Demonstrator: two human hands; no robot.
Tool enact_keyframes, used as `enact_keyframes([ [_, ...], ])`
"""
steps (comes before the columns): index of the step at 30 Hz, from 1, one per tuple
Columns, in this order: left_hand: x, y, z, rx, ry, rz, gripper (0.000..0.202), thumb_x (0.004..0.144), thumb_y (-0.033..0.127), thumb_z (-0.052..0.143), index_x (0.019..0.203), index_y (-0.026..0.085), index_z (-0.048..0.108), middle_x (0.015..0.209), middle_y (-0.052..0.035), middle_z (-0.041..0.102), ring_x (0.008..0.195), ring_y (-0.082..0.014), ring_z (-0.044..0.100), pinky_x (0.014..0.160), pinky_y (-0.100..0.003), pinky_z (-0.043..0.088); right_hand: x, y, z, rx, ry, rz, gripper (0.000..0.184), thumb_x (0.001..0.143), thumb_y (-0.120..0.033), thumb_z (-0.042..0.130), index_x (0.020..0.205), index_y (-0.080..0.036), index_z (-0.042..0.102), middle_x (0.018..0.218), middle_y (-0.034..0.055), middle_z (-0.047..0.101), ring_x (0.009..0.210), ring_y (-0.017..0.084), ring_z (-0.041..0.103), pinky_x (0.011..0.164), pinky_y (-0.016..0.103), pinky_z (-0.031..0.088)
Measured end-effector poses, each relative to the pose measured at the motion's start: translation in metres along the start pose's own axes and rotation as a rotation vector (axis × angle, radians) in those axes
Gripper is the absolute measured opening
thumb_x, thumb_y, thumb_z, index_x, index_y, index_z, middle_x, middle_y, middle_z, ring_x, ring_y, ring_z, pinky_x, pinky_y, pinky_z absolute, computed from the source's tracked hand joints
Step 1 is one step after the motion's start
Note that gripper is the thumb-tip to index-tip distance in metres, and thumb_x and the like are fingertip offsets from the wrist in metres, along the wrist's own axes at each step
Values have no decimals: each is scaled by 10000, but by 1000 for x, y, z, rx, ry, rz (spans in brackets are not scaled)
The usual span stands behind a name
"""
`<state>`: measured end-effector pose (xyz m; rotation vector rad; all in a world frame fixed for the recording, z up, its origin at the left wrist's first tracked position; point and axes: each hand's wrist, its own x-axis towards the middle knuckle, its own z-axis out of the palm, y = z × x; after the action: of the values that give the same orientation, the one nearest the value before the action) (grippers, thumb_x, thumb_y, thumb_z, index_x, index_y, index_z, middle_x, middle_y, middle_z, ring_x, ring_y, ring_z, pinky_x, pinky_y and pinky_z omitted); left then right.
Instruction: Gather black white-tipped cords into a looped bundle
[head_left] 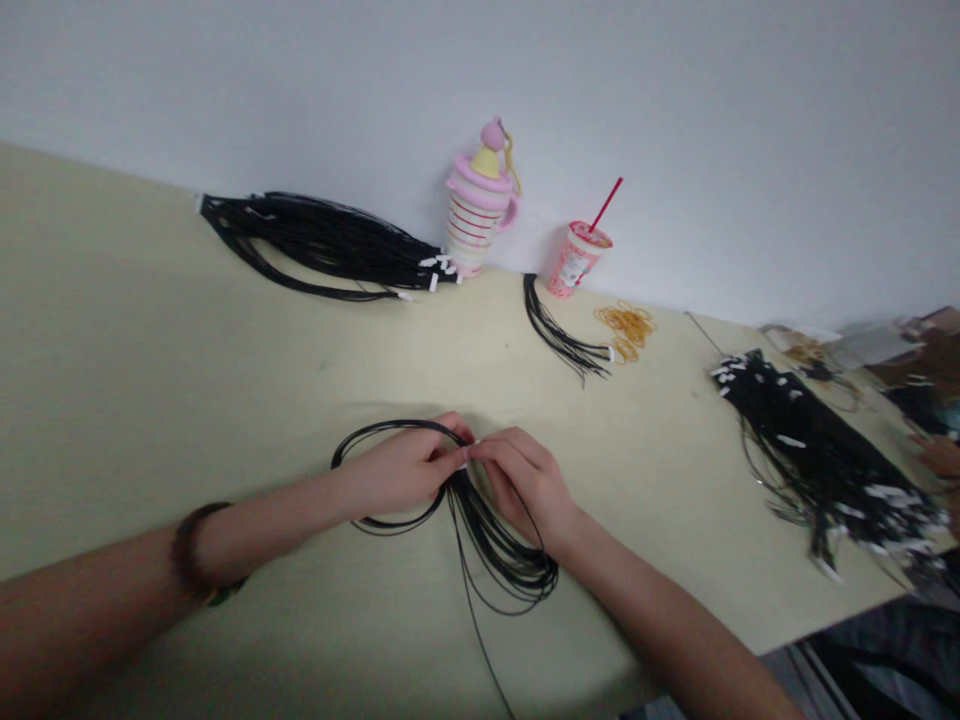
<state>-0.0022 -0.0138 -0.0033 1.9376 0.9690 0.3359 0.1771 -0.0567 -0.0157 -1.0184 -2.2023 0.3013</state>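
My left hand (420, 462) pinches a coiled bundle of thin black cables (499, 540) at its middle, where the loops draw together. One loop rings out around my left wrist, and the other loops hang toward the lower right. My right hand (529, 480) meets the left at that same spot, its fingertips closed on the bundle beside a small white piece (463, 464). The fingers hide most of this piece, so I cannot tell its kind. A single loose cable end runs down toward the near side of the table.
A long bundle of black cables (322, 240) with white connectors lies by the wall. Near it stand a pink-lidded striped cup (472, 220) and a pink cup with a straw (577, 260). A small cable bundle (559, 335), yellow rubber bands (626, 325) and a cable pile (817, 430) lie rightward.
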Motion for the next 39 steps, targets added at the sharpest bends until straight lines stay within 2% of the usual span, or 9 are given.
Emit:
enact_keyframes([
  [7,1,1,0,-4,7,-13,300,857,418,328,879,189,519,836,2,602,760,-136,561,712,-229,383,1,0,-1,-76,-9,-45,213,812,-95,419,979,-160,532,898,61,587,861,137,517,789,293,443],
  [13,1,1,0,-2,-1,-40,348,853,457,321,900,185,532,855,-10,617,741,-140,566,690,-230,384,2,-5,-2,-119,-22,-25,202,823,-120,413,973,-170,539,865,62,586,850,139,524,790,297,430],
  [17,1,0,0,18,-5,-26,346,855,443,320,884,185,548,907,-17,620,774,-143,569,710,-229,379,2,-6,-2,-125,-35,-4,192,827,-121,401,951,-166,541,857,62,585,842,137,522,778,286,428],
  [24,1,1,-1,20,6,-7,294,851,391,334,918,185,533,886,-17,620,820,-153,565,746,-239,385,3,-8,-2,-167,-54,0,169,830,-122,400,914,-156,543,846,61,590,841,137,526,784,291,428],
  [39,1,1,-1,20,29,13,303,849,400,336,910,183,540,887,-17,613,826,-157,566,764,-248,394,5,-10,-2,-208,-57,-13,190,819,-104,384,908,-142,547,828,74,590,834,147,519,778,298,434],
])
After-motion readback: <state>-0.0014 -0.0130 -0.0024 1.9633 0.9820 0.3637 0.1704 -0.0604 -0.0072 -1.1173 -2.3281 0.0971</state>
